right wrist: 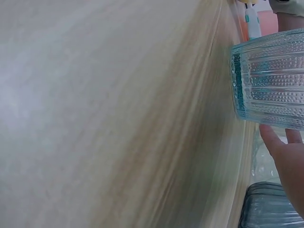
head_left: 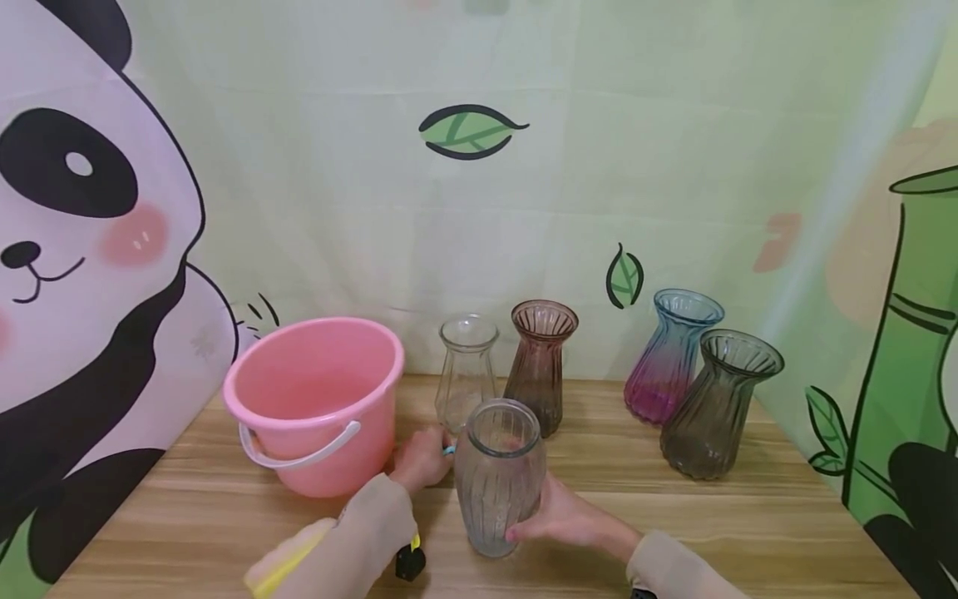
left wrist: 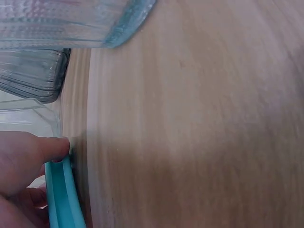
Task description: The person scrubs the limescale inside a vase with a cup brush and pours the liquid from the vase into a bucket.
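My right hand (head_left: 555,511) grips a clear ribbed glass vase (head_left: 497,491) low on its right side, thumb across the front. The vase stands slightly tilted, its round mouth up; in the right wrist view its textured base end (right wrist: 240,85) shows. Just left of it, my left hand (head_left: 422,457) holds a sponge brush by its teal handle (left wrist: 64,194), thumb pressed on the handle's end. The brush's yellow and pale sponge head (head_left: 288,559) sticks out beside the left sleeve, which hides the middle of the brush. No part of the brush is inside the vase.
A pink bucket (head_left: 314,424) with a white handle stands at the left. Behind my hands are a clear vase (head_left: 467,374) and a brown one (head_left: 540,374). To the right stand a blue-and-magenta vase (head_left: 669,358) and a grey one (head_left: 714,416). A printed cloth (head_left: 524,208) hangs behind the wooden table.
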The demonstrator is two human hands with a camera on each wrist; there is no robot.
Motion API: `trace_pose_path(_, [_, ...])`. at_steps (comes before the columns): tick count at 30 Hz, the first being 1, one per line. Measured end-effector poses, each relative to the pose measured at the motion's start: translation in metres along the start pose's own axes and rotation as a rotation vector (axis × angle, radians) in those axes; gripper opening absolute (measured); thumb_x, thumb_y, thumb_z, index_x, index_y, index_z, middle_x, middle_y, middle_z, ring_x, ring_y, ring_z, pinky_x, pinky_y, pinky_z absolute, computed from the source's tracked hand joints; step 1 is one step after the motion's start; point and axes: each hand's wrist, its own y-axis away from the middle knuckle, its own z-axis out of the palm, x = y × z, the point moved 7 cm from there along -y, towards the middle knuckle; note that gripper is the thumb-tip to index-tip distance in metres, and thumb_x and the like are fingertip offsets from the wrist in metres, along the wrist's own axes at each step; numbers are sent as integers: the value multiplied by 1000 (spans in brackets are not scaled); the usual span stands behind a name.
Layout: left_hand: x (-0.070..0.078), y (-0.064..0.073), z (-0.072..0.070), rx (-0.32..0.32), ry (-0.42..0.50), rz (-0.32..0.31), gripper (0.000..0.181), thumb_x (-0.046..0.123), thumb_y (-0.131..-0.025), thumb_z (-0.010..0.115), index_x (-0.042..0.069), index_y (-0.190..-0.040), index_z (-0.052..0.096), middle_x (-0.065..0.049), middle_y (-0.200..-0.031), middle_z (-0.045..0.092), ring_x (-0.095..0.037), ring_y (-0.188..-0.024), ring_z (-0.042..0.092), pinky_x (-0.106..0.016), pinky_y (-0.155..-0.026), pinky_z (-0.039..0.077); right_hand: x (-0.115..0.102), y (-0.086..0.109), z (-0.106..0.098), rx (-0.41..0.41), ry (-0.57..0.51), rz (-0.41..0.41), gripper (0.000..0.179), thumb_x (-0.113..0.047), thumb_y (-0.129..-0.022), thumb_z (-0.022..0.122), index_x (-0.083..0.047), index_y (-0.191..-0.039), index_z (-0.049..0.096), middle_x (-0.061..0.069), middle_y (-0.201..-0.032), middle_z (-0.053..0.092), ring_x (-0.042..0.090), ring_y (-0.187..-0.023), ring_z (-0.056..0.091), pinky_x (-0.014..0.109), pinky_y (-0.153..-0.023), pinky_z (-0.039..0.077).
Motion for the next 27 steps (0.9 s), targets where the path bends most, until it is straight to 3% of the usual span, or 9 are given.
trace_pose_path(7, [0, 3, -7, 27, 20, -8, 19, 27, -82, 64, 10, -85, 58, -4, -75, 55, -19, -68, 52, -32, -58, 41, 2, -2, 2, 0, -6, 4, 89, -11, -65, 76, -6, -137, 23, 15, -130, 46, 28, -120, 45, 30, -100, 34])
trace_pose_path(13, [21, 14, -36, 126, 109, 149, 31, 24, -78, 67, 2, -98, 57, -11, -90, 58, -25, -82, 57, -39, -73, 48, -1, 1, 2, 13, -3, 4, 88, -12, -67, 76, -5, -137, 22, 16, -131, 44, 30, -122, 43, 34, -101, 31])
trace_pose_path(18, [44, 31, -59, 122, 157, 242, 28, 17, -82, 62, 5, -107, 58, -11, -105, 61, -26, -96, 58, -41, -83, 48, 0, 2, 1, 37, 0, -7, 89, -12, -67, 76, -5, -137, 22, 17, -132, 45, 31, -122, 43, 28, -100, 31])
trace_pose_path(21, [59, 47, -79, 133, 203, 309, 25, 14, -86, 57, 7, -110, 58, -9, -109, 62, -25, -101, 58, -41, -84, 48, 1, 1, 1, 44, -7, -16, 89, -12, -67, 77, -4, -137, 22, 18, -131, 45, 31, -121, 43, 22, -98, 32])
trace_pose_path(24, [71, 66, -109, 172, 240, 359, 22, 14, -89, 53, 10, -111, 58, -5, -111, 61, -23, -105, 57, -41, -86, 48, 1, 1, 2, 50, -2, -18, 90, -12, -67, 77, -5, -137, 22, 18, -131, 45, 31, -121, 43, 21, -98, 32])
trace_pose_path(27, [71, 83, -142, 220, 249, 378, 21, 16, -90, 53, 13, -111, 57, -3, -113, 60, -21, -107, 55, -41, -87, 48, 0, 1, 2, 65, 16, -17, 91, -14, -66, 77, -6, -138, 21, 17, -131, 45, 30, -121, 44, 23, -98, 32])
